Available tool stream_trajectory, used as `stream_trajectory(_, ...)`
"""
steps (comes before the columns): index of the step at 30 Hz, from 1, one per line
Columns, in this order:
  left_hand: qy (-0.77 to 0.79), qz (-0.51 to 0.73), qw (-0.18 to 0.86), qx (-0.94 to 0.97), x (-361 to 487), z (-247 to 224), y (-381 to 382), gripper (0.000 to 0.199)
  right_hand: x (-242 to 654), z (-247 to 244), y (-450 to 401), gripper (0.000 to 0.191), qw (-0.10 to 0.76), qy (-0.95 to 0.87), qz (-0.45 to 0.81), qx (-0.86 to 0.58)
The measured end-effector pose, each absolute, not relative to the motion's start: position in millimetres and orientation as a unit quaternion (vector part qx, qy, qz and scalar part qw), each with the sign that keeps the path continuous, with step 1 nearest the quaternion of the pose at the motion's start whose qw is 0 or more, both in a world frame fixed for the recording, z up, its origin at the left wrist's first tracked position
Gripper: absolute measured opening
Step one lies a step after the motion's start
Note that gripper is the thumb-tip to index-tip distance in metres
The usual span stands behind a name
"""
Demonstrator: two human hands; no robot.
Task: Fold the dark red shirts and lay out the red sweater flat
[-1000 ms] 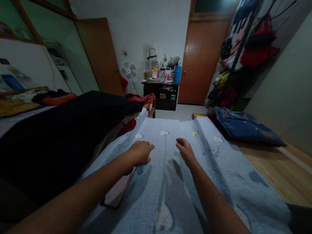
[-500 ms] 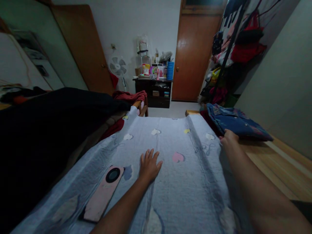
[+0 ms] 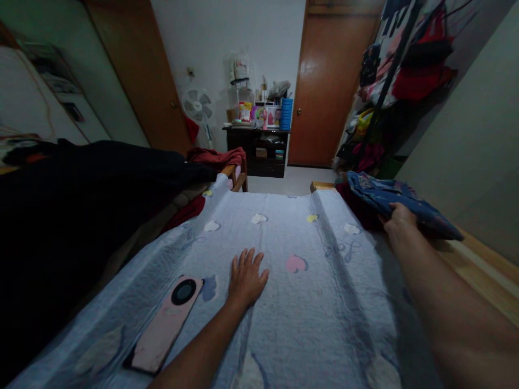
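My left hand [image 3: 246,278] lies flat, fingers spread, on a pale blue quilted sheet [image 3: 312,313] printed with hearts and clouds. A pink phone [image 3: 158,335] with a round black camera ring rests back up on the sheet, left of my forearm. At the right edge my right hand [image 3: 401,222] is closed at the front edge of a folded blue denim garment [image 3: 389,194]. That edge looks slightly raised, with dark red cloth [image 3: 357,210] showing under it. Some fingers of the right hand are hidden.
A large dark cloth heap [image 3: 81,216] lines the left side. Wooden boards [image 3: 474,270] show at the right beside the wall. Beyond the sheet's far end stand a dark cabinet [image 3: 239,154], a white fan [image 3: 197,105] and a door [image 3: 316,92]. Bags [image 3: 424,81] hang at the upper right.
My right hand has moved right, from the sheet's edge to the denim garment, whose front edge now sits higher. The left hand stays spread on the sheet. The view has shifted slightly.
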State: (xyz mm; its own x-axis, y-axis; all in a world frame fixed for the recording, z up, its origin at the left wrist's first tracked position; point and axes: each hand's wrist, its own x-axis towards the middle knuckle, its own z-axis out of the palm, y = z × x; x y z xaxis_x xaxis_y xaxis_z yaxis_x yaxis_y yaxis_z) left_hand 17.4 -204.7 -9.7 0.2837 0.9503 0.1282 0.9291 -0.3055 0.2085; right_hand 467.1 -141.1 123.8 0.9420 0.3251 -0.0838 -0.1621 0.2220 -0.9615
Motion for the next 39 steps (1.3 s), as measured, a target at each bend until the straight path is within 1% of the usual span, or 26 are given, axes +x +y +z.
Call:
stream_trajectory(3,0.589,0.116,0.046,0.798,18,-10,-205,0.052,455,141,-135,0.014,0.793,-0.045,0.152,-0.589)
stream_trajectory(7,0.587,0.12,0.043,0.799,18,-12,-205,0.053,421,159,-137,0.014,0.833,-0.173,0.161,-0.5)
stream_trajectory(10,0.589,0.12,0.041,0.799,18,-12,-204,0.053,388,171,-146,0.013,0.846,-0.236,0.163,-0.45)
stream_trajectory(15,0.59,0.121,0.051,0.797,18,-11,-207,0.052,323,188,-170,0.02,0.836,-0.311,0.194,-0.41)
stream_trajectory(18,0.59,0.154,0.085,0.788,19,-6,-207,0.052,281,192,-187,0.027,0.833,-0.378,0.212,-0.343)
stream_trajectory(19,0.593,0.182,0.114,0.776,19,-2,-206,0.05,268,191,-193,0.029,0.824,-0.397,0.229,-0.332)
stream_trajectory(20,0.593,0.222,0.168,0.755,20,4,-203,0.046,255,188,-200,0.031,0.813,-0.41,0.251,-0.33)
stream_trajectory(22,0.582,0.309,0.302,0.689,21,19,-196,0.038,231,180,-214,0.036,0.779,-0.43,0.303,-0.342)
stream_trajectory(26,0.473,0.441,0.579,0.497,11,54,-180,0.071,193,148,-249,0.045,0.689,-0.453,0.441,-0.355)
stream_trajectory(28,0.396,0.489,0.692,0.354,-1,66,-173,0.072,181,128,-268,0.047,0.642,-0.454,0.516,-0.339)
stream_trajectory(29,0.365,0.505,0.727,0.287,-9,69,-171,0.07,177,117,-278,0.048,0.611,-0.457,0.551,-0.338)
stream_trajectory(30,0.351,0.52,0.74,0.241,-16,70,-169,0.066,176,107,-288,0.048,0.576,-0.459,0.582,-0.343)
stream_trajectory(32,0.349,0.539,0.743,0.189,-27,69,-165,0.049,179,88,-307,0.054,0.495,-0.475,0.625,-0.373)
stream_trajectory(34,0.377,0.541,0.73,0.182,-33,67,-164,0.026,190,75,-323,0.06,0.414,-0.514,0.625,-0.416)
stream_trajectory(35,0.397,0.539,0.718,0.191,-33,67,-164,0.02,197,70,-331,0.057,0.371,-0.547,0.607,-0.441)
stream_trajectory(38,0.429,0.545,0.675,0.251,-33,71,-168,0.031,223,71,-347,0.03,0.22,-0.657,0.533,-0.486)
stream_trajectory(39,0.421,0.551,0.667,0.274,-34,73,-171,0.034,232,75,-349,0.026,0.181,-0.679,0.512,-0.495)
